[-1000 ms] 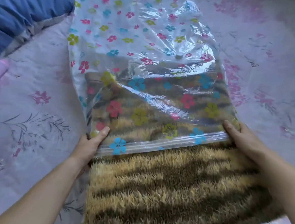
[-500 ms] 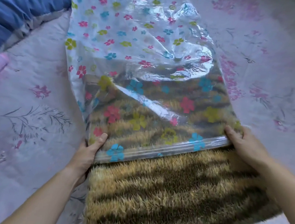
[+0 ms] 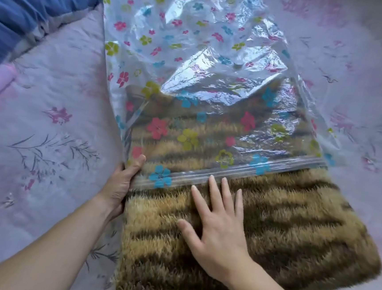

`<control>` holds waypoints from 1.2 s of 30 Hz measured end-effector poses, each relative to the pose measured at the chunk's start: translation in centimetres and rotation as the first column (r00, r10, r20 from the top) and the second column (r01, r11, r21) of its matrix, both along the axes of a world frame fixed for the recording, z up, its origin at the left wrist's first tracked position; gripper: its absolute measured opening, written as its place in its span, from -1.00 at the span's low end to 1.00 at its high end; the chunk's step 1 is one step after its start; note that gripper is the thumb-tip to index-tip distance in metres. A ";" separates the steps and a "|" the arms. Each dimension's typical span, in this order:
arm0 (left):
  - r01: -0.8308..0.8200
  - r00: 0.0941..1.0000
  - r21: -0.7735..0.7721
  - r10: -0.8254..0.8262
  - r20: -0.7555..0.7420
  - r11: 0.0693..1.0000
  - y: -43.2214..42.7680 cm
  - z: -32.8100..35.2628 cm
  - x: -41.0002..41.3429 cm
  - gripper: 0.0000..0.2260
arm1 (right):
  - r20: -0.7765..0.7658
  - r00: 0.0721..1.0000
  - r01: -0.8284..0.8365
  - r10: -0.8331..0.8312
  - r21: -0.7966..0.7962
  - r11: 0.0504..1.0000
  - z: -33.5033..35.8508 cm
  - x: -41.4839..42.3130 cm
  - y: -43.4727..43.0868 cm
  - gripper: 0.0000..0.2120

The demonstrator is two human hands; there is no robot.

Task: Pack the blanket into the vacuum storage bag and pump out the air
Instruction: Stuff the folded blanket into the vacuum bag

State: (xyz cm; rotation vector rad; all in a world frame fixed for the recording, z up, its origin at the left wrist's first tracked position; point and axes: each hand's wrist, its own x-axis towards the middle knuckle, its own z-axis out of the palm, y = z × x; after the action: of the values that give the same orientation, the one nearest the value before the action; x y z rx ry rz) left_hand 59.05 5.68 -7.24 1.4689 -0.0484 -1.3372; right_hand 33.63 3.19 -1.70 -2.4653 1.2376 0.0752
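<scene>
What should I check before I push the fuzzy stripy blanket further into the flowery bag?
1. Mouth held: ok, the left hand grips the bag at its near left corner.
2. Pushing hand placed: ok, the right hand lies flat on the blanket.
3. Room inside: ok, the bag's far end looks empty and crumpled.
4. Blanket fully inside: not ok, about half sticks out.
5. Right corner of the mouth held: not ok, no hand there.
6. The zip strip free to close: not ok, it lies across the blanket.
</scene>
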 end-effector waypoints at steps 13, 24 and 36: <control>0.045 0.980 -0.111 -0.065 -0.186 0.993 0.7 -0.9 0.4 -0.41 | -0.116 0.907 -0.416 0.405 -0.085 0.906 -2.9 2.6 5.6 0.07; 0.000 0.999 -0.148 -0.006 -0.042 0.989 1.6 -1.4 0.2 -0.45 | 0.016 0.966 -0.244 0.258 -0.281 0.928 -3.8 5.2 0.2 -0.37; 0.002 0.999 -0.109 -0.007 -0.047 0.994 1.7 -1.6 0.0 -0.33 | 0.092 0.958 -0.248 0.273 -0.219 0.944 -3.6 -0.2 8.0 -0.06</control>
State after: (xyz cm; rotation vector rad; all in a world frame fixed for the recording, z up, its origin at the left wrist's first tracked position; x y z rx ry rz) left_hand 59.05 7.38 -8.84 1.3456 -0.0925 -1.3514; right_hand 33.44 11.21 -5.25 -2.7550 0.9012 -0.1379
